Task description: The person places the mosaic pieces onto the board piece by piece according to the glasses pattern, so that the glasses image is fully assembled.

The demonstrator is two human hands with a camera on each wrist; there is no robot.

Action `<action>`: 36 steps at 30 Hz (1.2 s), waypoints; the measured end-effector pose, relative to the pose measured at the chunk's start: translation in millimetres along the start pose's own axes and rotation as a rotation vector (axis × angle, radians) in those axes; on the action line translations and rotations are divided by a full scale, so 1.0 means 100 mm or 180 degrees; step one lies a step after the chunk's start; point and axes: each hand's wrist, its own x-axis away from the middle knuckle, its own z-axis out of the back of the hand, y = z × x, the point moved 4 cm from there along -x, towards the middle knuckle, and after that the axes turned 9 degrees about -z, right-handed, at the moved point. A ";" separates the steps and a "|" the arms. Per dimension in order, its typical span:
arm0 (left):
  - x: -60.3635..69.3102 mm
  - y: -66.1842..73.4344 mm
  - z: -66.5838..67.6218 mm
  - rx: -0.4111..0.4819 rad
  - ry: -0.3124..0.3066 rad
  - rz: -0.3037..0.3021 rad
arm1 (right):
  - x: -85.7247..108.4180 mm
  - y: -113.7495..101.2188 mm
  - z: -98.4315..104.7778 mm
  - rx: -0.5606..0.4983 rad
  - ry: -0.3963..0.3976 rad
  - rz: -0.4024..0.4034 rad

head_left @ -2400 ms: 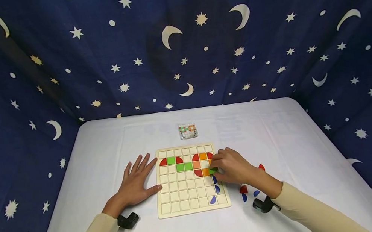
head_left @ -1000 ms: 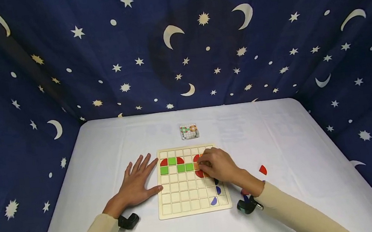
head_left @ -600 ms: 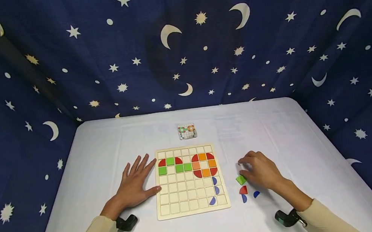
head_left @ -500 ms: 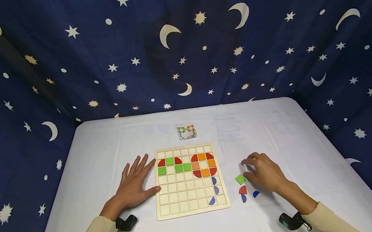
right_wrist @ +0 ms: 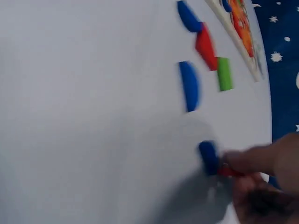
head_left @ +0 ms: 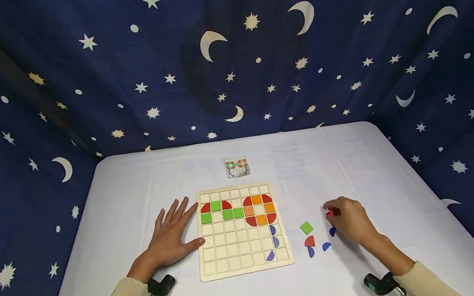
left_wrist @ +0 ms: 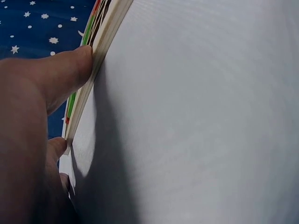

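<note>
My right hand pinches a red quarter-circle tile between thumb and fingers, right of the board. Close below it on the cloth lies a blue half-circle tile. My left hand lies spread, its fingertips and thumb touching the left edge of a wooden grid board. In the left wrist view the thumb presses against the board's side. Red, green and orange tiles fill cells in the board's upper rows, with an orange tile among them. Several blue half-circles, including one, lie at its right side.
Between board and right hand lie a green square tile, a red quarter-circle and two more blue half-circles. A small pattern card lies behind the board on the white cloth. A starry curtain surrounds the table.
A green tile now sits in the board's left column. My right hand has left the board, moved right and taken hold of a red quarter-circle. The left hand has stayed put.
</note>
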 end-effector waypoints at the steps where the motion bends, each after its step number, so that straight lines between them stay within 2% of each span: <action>1: 0.00 0.00 0.00 -0.0006 -0.0006 0.0004 | -0.02 0.00 0.00 -0.0078 -0.0097 -0.0056; 4: 0.00 -0.01 -0.01 -0.0024 -0.0010 0.0002 | -0.10 -0.04 -0.01 -0.0368 -0.0362 -0.0235; 7: 0.01 -0.02 -0.01 -0.0044 0.0047 -0.0037 | -0.22 -0.16 -0.01 -0.0811 -0.0451 -0.0352; 10: 0.01 -0.02 0.00 -0.0052 0.0141 -0.0079 | -0.40 -0.37 -0.01 -0.1400 -0.0445 -0.0327; 13: 0.02 -0.02 0.01 -0.0018 0.0185 -0.0101 | -0.56 -0.63 -0.04 -0.1950 -0.0551 -0.0270; 16: 0.02 -0.01 0.01 -0.0001 0.0150 -0.0087 | -0.67 -0.88 -0.12 -0.2371 -0.0753 -0.0218; 19: 0.01 0.00 0.01 0.0017 0.0117 -0.0064 | -0.72 -1.11 -0.25 -0.2608 -0.0955 -0.0243; 21: 0.01 0.00 0.01 0.0008 0.0108 -0.0057 | -0.73 -1.25 -0.36 -0.2586 -0.1014 -0.0213; 24: 0.01 0.00 0.00 -0.0004 0.0138 -0.0059 | -0.68 -1.47 -0.52 -0.2295 -0.1022 -0.0066; 28: 0.01 0.00 0.00 -0.0032 0.0142 -0.0060 | -0.54 -1.74 -0.75 -0.1940 -0.1036 0.0438; 31: 0.01 0.00 0.00 -0.0031 0.0105 -0.0050 | -0.43 -1.88 -0.90 -0.1841 -0.1074 0.0721; 34: 0.01 -0.01 0.00 -0.0035 0.0065 -0.0050 | -0.34 -2.01 -1.02 -0.1797 -0.1106 0.0796; 36: 0.01 -0.01 0.00 -0.0029 0.0063 -0.0056 | -0.31 -2.09 -1.10 -0.1810 -0.1131 0.0747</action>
